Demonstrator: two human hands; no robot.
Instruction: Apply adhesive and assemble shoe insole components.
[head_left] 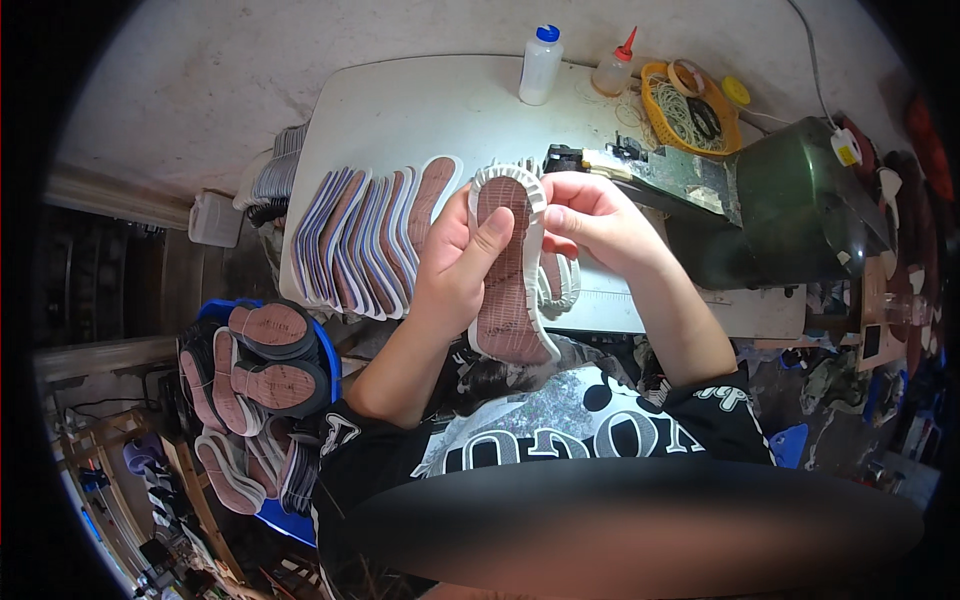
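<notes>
Brown sole point(505, 275), with a pale pleated rim point(535, 195) — in the head view you hold it up over the near edge of the white table point(420, 110). Your left hand point(456, 265) clasps its left side, thumb across the face; your right hand point(603, 222) pinches the rim at upper right — between a row of soles point(350, 240) and a dark green machine point(775, 225).

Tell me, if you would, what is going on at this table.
A person is holding up a reddish-brown sole piece in the left hand, thumb across its front. The right hand is at the pleated white edging that curves around the upper end. To the left, a row of soles stands on the table; more soles fill a blue bin below. A dark green machine is at the right.
</notes>
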